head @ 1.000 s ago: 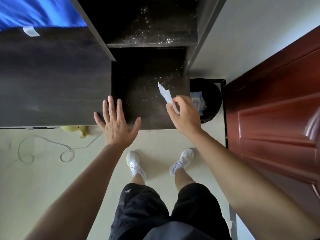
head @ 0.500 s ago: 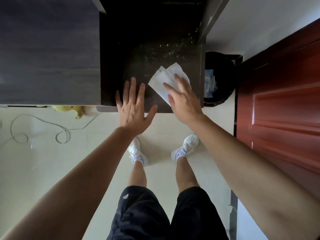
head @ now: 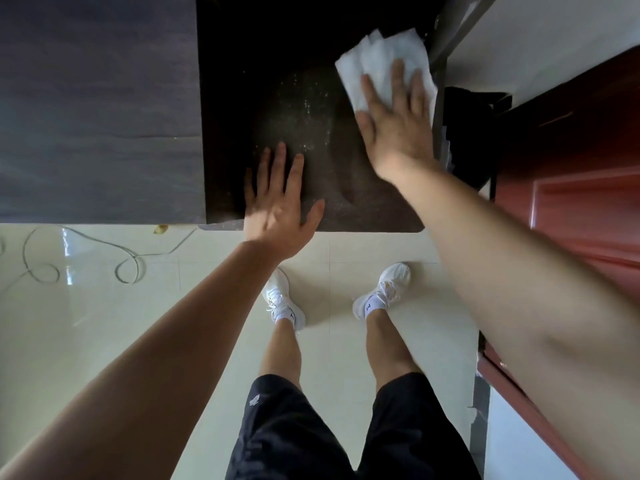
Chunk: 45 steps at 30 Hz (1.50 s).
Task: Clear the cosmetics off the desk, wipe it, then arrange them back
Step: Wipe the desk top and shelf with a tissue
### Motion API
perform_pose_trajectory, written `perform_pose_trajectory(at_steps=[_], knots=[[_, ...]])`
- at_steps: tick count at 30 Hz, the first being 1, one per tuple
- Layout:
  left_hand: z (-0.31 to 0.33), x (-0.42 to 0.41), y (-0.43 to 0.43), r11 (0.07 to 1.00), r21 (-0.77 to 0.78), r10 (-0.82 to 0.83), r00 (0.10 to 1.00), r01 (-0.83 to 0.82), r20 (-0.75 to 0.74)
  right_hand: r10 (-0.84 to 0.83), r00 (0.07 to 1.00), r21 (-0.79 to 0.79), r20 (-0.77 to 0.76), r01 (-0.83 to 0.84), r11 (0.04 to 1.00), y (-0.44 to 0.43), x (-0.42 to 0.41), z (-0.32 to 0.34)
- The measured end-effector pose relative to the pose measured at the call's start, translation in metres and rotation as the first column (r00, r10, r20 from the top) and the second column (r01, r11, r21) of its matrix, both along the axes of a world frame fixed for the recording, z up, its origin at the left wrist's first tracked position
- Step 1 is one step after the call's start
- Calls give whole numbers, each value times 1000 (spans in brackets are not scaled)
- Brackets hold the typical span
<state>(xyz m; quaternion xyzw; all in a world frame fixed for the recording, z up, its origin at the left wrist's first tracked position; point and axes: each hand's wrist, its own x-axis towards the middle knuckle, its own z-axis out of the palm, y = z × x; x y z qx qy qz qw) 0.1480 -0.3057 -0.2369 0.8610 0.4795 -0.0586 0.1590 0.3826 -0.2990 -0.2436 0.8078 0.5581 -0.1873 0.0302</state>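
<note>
1. White tissue (head: 381, 57) now lies at the far right corner of the dark desk (head: 249, 109), flat under the right hand (head: 394, 126). Half a second ago it was nearer to the front edge, and a second ago it was pinched in the air.
2. The right hand has its fingers straight and spread. It presses the tissue down and does not grip it.
3. The left hand (head: 277, 206) stays flat at the front edge of the desk with straight fingers, and it holds nothing. I think it only steadies the body.
4. No cosmetics show on the visible part of the desk, so the clearing seems finished and the wiping is the step in hand.
5. Pale specks (head: 308, 105) of dust lie in the middle, between the two hands. I judge that this stroke covered only the right side, and more strokes toward the left are needed.
6. A black bin (head: 474, 140) stands just beside the right side of the desk.
</note>
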Motion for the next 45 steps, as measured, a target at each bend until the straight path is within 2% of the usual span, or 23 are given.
perform_pose_trajectory(at_steps=[3,5,10,13,16,20,26,32,35,37,41,43,45], knots=[[-3,0,0,1000,-3,2,1000,-2,8,68,998,68,-10,-67,995,-69,-23,3],[-6,3,0,1000,2,17,1000,-17,18,105,994,60,-40,-102,993,-90,-23,3],[-8,3,-1,999,11,40,997,-41,64,239,971,-35,-27,-240,970,-40,6,4],[-8,3,-1,999,14,50,996,-51,75,171,985,-61,2,-170,983,24,18,2],[-9,4,-2,998,10,65,995,-66,82,29,999,-78,-17,-30,996,87,28,7],[-11,4,-2,997,12,78,993,-79,88,-121,993,-86,-1,120,989,103,23,11],[-5,5,-2,998,-10,69,994,-68,83,-16,998,-129,60,24,991,56,15,23],[-8,1,1,998,-13,61,993,-60,99,-97,995,-77,-6,96,992,110,43,19],[-12,1,0,998,-6,58,992,-58,110,-150,988,-13,40,151,988,118,34,8],[-12,2,0,998,6,57,992,-58,111,-55,997,-17,58,56,998,104,8,5],[-8,4,-1,998,-2,60,993,-60,100,271,962,-16,-32,-272,962,39,-32,5],[-6,5,-1,998,-13,61,993,-60,96,322,945,-17,-60,-324,946,24,-13,10],[-5,5,0,998,-17,59,993,-57,102,278,961,-28,-9,-278,960,35,14,12]])
